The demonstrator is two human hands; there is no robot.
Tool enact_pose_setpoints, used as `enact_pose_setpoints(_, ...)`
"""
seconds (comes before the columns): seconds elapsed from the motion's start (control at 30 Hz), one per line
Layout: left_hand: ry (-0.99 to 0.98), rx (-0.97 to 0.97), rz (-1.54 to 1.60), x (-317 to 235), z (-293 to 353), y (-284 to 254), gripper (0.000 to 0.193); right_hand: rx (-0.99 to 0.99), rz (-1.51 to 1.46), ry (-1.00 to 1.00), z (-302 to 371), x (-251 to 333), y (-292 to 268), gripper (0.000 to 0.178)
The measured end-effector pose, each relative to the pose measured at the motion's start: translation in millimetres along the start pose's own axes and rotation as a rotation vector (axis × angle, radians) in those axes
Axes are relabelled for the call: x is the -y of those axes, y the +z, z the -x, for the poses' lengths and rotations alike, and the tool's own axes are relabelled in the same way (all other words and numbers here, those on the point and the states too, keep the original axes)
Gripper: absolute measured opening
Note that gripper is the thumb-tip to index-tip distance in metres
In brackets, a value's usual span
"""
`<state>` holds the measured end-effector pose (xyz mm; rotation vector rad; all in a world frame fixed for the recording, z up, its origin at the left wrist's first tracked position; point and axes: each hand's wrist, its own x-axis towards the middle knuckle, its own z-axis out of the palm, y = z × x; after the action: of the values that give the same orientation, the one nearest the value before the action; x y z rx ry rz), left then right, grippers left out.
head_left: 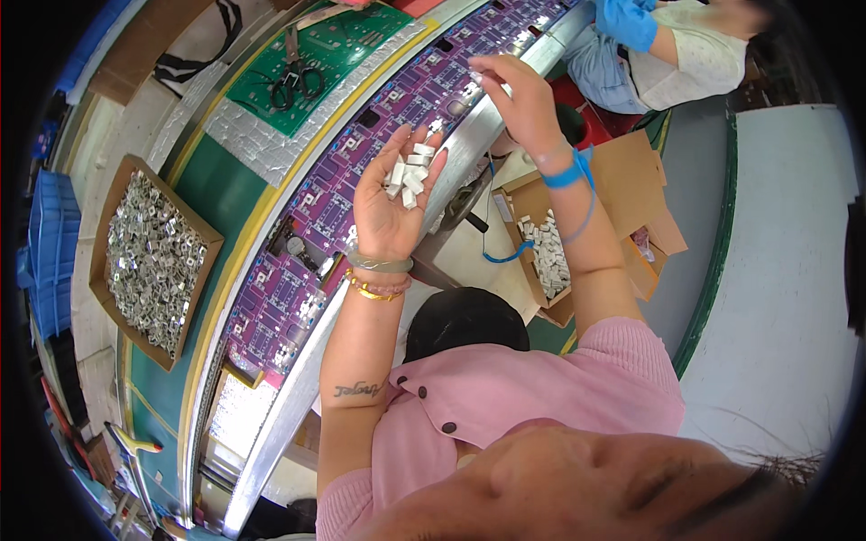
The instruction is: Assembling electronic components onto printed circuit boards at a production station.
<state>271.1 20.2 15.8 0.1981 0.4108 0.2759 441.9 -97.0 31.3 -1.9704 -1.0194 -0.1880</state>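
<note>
My left hand [386, 203] is palm up with fingers curled around a small heap of white block-shaped components [410, 178]. It is over the near edge of a row of purple circuit boards [311, 194]. Farther along that row, my right hand [520, 97] bends down at the boards, thumb and forefinger drawn together. A small white block-shaped component [476, 78] shows at its fingertips, partly hidden by the fingers. A blue strap [566, 174] with a coiled cord circles my right wrist.
Left of the boards stands a cardboard tray [215, 239] of small metal parts. Scissors [296, 83] lie on a green board [253, 90]. A metal rail [469, 135] edges the line. An open carton [561, 307] of white components is below my right arm. Another person [686, 54] sits far right.
</note>
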Motion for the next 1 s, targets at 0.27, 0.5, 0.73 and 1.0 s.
enact_pose_setpoints(0.27, -0.08, 0.078, 0.124, -4.4, -1.4, -11.2, 0.039, 0.293, 0.046, -0.35, 26.0, 70.6, -0.2, 0.024)
enact_pose_setpoints(0.5, -0.162, 0.115, 0.115, 2.4, -0.5, -8.5, 0.034, 0.232, -0.004, -0.267, 30.7, 55.0, 10.4, 0.023)
enact_pose_setpoints(0.73, 0.02, -0.122, -0.075, 1.2, 2.4, -7.1, 0.03, 0.12, -0.107, 0.104, 16.7, 10.7, -8.0, 0.022)
enact_pose_setpoints(1.0, 0.168, -0.141, -0.306, 5.1, -0.1, -6.1, 0.023, 0.073, 0.12, 0.123, 14.3, -14.8, 8.7, 0.014)
